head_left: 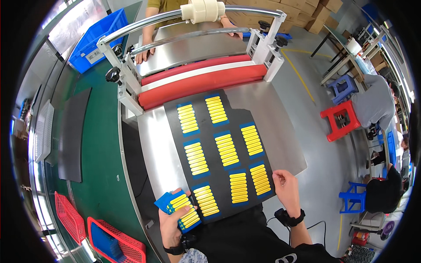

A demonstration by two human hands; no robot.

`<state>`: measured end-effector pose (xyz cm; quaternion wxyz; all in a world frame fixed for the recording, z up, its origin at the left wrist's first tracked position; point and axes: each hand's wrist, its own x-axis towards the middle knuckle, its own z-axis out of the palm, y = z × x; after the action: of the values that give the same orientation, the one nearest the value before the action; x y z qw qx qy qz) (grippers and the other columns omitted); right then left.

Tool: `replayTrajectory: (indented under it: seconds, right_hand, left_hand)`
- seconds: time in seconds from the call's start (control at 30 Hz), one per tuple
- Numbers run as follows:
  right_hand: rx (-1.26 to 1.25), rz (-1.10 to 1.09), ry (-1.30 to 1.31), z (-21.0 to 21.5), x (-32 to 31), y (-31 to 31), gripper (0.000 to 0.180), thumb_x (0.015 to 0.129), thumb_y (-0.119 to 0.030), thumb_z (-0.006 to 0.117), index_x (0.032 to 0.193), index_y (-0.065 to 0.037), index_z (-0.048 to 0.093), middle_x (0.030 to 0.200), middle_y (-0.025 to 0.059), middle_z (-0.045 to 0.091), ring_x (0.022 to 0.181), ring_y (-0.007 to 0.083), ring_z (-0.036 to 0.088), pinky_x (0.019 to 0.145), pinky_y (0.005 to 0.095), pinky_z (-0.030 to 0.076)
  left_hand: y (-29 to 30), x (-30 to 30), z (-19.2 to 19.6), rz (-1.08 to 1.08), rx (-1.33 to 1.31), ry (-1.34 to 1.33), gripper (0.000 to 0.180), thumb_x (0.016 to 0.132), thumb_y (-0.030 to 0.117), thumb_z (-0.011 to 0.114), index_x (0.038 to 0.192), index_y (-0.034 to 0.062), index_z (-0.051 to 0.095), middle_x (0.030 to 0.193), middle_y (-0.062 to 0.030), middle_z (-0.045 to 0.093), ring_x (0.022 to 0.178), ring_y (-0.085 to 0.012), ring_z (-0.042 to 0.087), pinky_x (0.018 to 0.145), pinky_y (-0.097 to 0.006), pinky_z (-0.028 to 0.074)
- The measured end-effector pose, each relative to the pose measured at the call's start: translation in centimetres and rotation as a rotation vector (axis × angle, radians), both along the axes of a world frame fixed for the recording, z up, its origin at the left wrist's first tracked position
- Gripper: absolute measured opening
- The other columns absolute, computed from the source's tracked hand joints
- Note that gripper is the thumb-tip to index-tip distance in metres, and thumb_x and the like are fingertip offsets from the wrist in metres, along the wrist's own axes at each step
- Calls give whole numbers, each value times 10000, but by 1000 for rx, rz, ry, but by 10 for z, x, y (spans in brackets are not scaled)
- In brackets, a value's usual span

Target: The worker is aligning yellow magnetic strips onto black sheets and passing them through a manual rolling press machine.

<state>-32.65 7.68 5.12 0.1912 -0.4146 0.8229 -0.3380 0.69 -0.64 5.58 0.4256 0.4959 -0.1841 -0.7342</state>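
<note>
Blue backing cards carrying rows of yellow strips sit fanned in the left hand [174, 221], thumb on top and fingers curled beneath, clamped on the small stack of cards [180, 211] just off the near left corner of the black mat [226, 120]. The right hand [287, 189] rests at the mat's near right corner, fingers bent and close together, tips touching the mat's edge beside the nearest card; it does not seem to grip anything.

On the black mat lie eight more of the same cards [226, 149] in three loose columns, each flat and apart from its neighbours. They look thin, light and bendable, and the glossy strips may be slick or easy to dislodge, so a hold by the blue margin, thumb over and fingers under, seems safest.

The mat itself looks like a soft, floppy sheet that would sag if lifted by one corner; it lies on a steel table [153, 140]. At the mat's far end a red roller [201, 85] in a white frame crosses the table, and beyond it another person's hands [144, 55] rest on the steel. Left of the mat runs a green belt surface [101, 149] with red mesh baskets [116, 243] near its near end.
</note>
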Motion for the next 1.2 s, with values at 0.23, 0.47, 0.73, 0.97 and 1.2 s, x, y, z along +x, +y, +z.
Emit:
replayTrajectory:
  seconds: [0.23, 0.47, 0.73, 0.97, 1.2]
  right_hand:
    - [-18, -54, -216, -5, -11, 0, 167, 909, -90, 711, 951, 72, 710, 751, 96, 707, 625, 107, 578, 603, 267, 475]
    - [-84, -65, -245, -8, -16, 9, 166, 908, -90, 718, 942, 73, 713, 744, 100, 711, 635, 101, 584, 598, 265, 474]
    - [-145, -30, -253, -3, -4, 11, 171, 933, -98, 697, 979, 67, 698, 798, 116, 713, 679, 127, 619, 642, 270, 492]
    - [-64, 191, -117, 57, 63, -24, 135, 940, -100, 689, 995, 22, 704, 880, 77, 720, 774, 122, 658, 716, 264, 510]
    - [82, 1000, -395, 109, 203, -109, 176, 931, -125, 697, 1019, 26, 710, 893, 110, 754, 784, 174, 721, 693, 285, 545]
  left_hand:
    - [11, -4, 6, 77, -27, 34, 595, 760, -139, 681, 1324, -44, 518, 1228, -272, 655, 940, -343, 720, 854, -447, 606]
    - [21, -11, 11, 61, -6, 5, 508, 753, -94, 711, 1211, 42, 537, 1251, -146, 625, 1244, -356, 613, 858, -485, 602]
    - [32, -5, 20, 166, -63, 25, 537, 777, -124, 667, 1282, 5, 536, 1273, -198, 636, 1180, -356, 645, 870, -474, 599]
    - [44, 43, 3, 154, 66, 132, 463, 783, -82, 714, 1212, 20, 573, 1114, -218, 702, 926, -330, 727, 826, -428, 606]
    - [69, 85, -14, 172, 44, 214, 513, 821, -65, 705, 1296, 13, 530, 1133, -209, 699, 978, -326, 730, 820, -424, 614]
